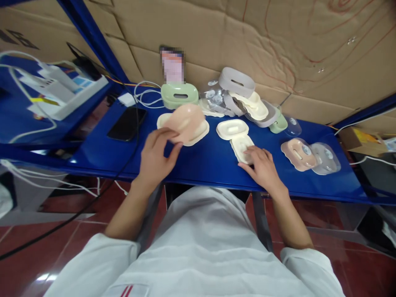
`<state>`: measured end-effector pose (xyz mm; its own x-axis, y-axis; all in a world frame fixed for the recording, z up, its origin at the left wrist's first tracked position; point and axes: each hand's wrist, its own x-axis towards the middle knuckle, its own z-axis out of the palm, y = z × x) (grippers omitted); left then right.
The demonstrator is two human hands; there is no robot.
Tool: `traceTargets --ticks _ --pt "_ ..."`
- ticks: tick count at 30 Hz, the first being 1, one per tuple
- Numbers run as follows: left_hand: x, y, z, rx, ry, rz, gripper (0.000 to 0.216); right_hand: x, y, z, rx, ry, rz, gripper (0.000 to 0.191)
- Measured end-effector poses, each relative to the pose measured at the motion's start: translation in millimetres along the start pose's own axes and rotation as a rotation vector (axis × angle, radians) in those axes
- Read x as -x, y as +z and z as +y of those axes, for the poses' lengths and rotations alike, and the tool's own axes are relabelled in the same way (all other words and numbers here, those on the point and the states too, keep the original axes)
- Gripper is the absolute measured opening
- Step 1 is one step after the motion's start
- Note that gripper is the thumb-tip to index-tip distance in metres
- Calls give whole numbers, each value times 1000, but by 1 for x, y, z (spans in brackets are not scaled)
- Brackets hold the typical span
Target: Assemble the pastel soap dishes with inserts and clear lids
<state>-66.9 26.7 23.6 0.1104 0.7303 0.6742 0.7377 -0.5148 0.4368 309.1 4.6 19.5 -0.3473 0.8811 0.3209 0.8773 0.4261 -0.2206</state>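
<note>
My left hand [157, 150] is closed in a pinch on the near edge of a peach soap-dish shell [185, 120], which lies tilted over a cream tray [198, 134] on the blue shelf [204, 165]. Fingers of my right hand [261, 165] lie flat on a cream insert [243, 146] near the shelf's front edge. Just behind that insert sits another cream tray [232, 128].
A pile of grey, cream and green dish parts [247, 101] lies at the back, with a green shell [179, 95] beside it. To the right rest a peach dish [298, 153] and clear lid [324, 158]. A black phone [126, 123] and white cables lie left.
</note>
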Motion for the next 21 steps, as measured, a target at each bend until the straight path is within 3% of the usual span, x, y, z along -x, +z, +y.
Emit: traceTargets --ticks 5,10,12,16,21 --pt "12 15 30 260 244 -267 28 13 1 -17 -45 -160 -136 28" --pt "16 33 37 352 323 -485 28 26 -1 -12 -92 -40 95 29" --pt "14 39 39 344 318 -518 30 26 2 -12 -102 -10 153 34" --pt "13 50 41 251 254 -461 36 20 9 -16 -51 -128 63 53" --pt "17 56 41 183 274 -533 43 14 18 -15 -5 -149 145 32"
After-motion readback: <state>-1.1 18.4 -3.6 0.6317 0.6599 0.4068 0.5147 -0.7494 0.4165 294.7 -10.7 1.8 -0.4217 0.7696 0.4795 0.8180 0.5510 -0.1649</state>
